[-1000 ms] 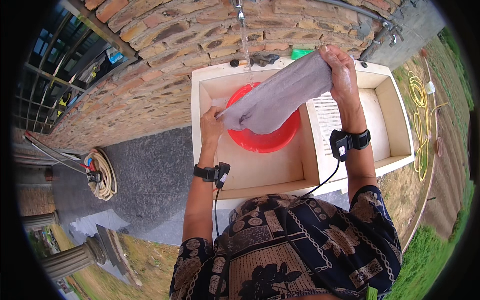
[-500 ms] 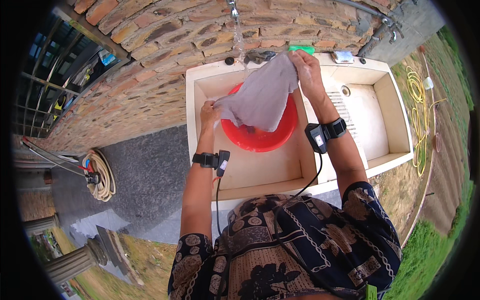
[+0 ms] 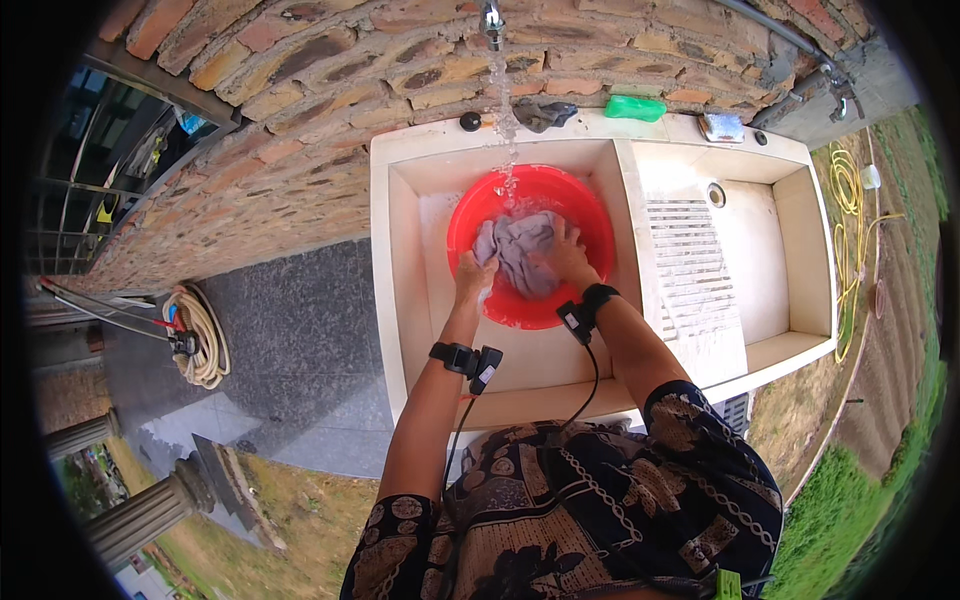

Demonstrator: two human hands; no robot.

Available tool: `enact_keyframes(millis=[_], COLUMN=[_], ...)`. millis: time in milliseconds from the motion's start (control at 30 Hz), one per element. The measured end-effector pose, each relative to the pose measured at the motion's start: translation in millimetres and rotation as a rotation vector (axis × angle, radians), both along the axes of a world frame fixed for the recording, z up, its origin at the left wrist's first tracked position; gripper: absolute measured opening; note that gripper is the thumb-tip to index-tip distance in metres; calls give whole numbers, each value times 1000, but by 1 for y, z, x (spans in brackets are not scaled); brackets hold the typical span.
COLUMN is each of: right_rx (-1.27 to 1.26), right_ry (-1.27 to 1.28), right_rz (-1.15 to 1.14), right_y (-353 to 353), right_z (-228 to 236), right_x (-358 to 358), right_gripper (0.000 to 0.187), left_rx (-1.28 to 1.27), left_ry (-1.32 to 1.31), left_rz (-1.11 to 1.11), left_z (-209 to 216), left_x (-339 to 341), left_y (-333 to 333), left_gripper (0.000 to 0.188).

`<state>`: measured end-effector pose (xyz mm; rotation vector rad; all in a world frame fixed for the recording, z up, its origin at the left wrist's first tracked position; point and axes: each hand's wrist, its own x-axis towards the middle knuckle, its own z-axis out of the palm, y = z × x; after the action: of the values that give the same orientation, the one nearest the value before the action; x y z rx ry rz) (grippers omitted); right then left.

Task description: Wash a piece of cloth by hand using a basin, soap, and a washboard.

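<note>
A wet grey cloth (image 3: pixel 522 262) lies bunched up inside a round red basin (image 3: pixel 596 218). My left hand (image 3: pixel 474 276) grips the cloth at its left side, thumb toward the middle. On the right side of the bundle, my right hand (image 3: pixel 568 258) has its fingers curled over the fabric; they are slightly blurred. Water (image 3: pixel 503 120) runs from a metal tap (image 3: pixel 491 25) and falls into the basin's far part, just beyond the cloth. Both wrists bear black straps with small boxes and cables.
The basin stands in the left bowl of a pale double sink (image 3: pixel 408 345). A ribbed washboard (image 3: pixel 688 265) slopes beside it. Along the back ledge sit a dark rag (image 3: pixel 545 116), a green item (image 3: pixel 635 108) and a silvery packet (image 3: pixel 722 127). A brick wall (image 3: pixel 330 120) rises behind.
Both hands have come down from above the basin. The cloth, stretched out between them before, is now crumpled in the basin. My view has shifted slightly.
</note>
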<state>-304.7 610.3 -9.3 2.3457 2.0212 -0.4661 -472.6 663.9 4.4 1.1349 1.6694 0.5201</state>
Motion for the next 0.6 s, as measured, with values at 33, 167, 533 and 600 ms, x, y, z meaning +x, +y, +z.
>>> enact_keyframes(millis=[33, 167, 533, 600], right_rx=[88, 141, -120, 181], right_ry=[-196, -214, 717, 910], right_rz=[201, 467, 31, 252], right_y=[0, 31, 71, 64], right_z=[0, -62, -18, 34], right_x=[-16, 8, 1, -17], right_gripper=[74, 55, 45, 32], left_rx=[-101, -105, -546, -552], left_ry=[18, 52, -725, -1062], left_rz=[-18, -40, 295, 230], left_z=[-10, -15, -24, -21], left_x=[-8, 32, 14, 9], left_y=[7, 30, 62, 59], left_gripper=[60, 75, 82, 79])
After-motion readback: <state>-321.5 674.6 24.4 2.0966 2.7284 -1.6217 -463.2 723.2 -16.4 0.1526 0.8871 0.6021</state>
